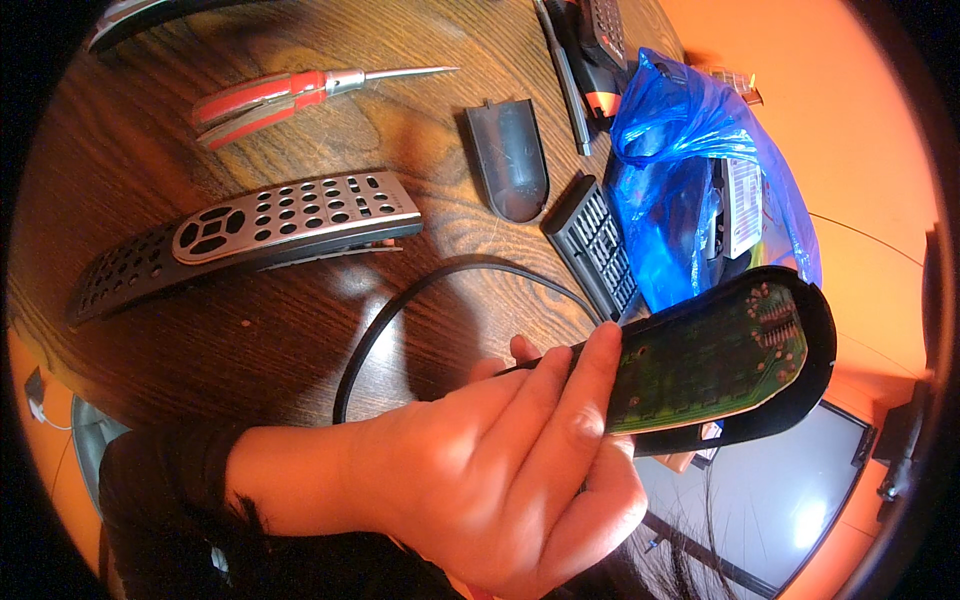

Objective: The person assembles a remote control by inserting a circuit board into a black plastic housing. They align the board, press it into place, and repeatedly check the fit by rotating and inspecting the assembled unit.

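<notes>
My left hand reaches in from the lower left, back of the hand up. Its fingers are closed around the near end of an opened remote control's black shell. A green circuit board lies exposed in that shell, one end under my fingers. My right hand does not show. Past my left hand, on the table, rests a silver and black remote control casing full of button holes. A dark curved cover lies beyond it, beside a black case of small screwdriver bits.
A screwdriver with a red handle lies at the far left of the wooden table. A blue plastic bag with items inside stands at the right. A black cable curves across the table. Tools and another remote lie at the back.
</notes>
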Tool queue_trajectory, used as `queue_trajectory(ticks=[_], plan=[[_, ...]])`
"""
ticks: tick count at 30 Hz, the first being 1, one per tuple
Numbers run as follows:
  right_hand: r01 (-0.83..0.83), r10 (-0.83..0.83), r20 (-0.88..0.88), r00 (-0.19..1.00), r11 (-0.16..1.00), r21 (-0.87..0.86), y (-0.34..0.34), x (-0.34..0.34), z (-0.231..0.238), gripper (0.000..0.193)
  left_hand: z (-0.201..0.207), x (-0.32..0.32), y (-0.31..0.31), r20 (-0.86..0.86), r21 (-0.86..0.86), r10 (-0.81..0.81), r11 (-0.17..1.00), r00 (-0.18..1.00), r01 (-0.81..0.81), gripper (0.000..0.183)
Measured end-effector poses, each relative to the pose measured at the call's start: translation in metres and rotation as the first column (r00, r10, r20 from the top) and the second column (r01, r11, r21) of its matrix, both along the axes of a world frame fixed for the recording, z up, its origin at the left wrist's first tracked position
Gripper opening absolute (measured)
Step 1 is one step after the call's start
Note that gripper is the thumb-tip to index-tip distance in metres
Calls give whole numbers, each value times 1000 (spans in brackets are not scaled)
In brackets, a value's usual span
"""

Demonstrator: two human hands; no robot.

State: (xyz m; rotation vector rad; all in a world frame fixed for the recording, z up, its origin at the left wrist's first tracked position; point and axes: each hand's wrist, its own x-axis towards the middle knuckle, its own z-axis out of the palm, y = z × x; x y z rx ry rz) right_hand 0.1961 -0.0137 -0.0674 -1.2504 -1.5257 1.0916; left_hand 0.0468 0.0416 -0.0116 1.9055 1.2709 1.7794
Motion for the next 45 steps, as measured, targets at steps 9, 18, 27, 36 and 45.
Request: queue_trajectory(ticks=[9, 18, 27, 36, 45], plan=[[13, -13, -14, 1000, 1000, -5, 6, -1, 1, 59, -22, -3, 16, -102, 120, -60, 990, 993, 72, 17], [-39, 46, -49, 998, 990, 138, 29, -4, 1, 61, -24, 1, 22, 168, -326, -341, 867, 925, 378, 17], [-92, 73, 78, 994, 955, 281, 41, 1, 4, 65, -36, 8, 12, 279, -453, -289, 801, 916, 391, 32], [-95, -78, 398, 914, 913, 397, 41, -1, 20, 62, -22, 6, 18, 641, -484, -257, 596, 723, 641, 40], [-75, -226, 438, 870, 818, 571, 36, -3, 18, 61, -23, 8, 14, 746, -327, -262, 656, 611, 681, 40]])
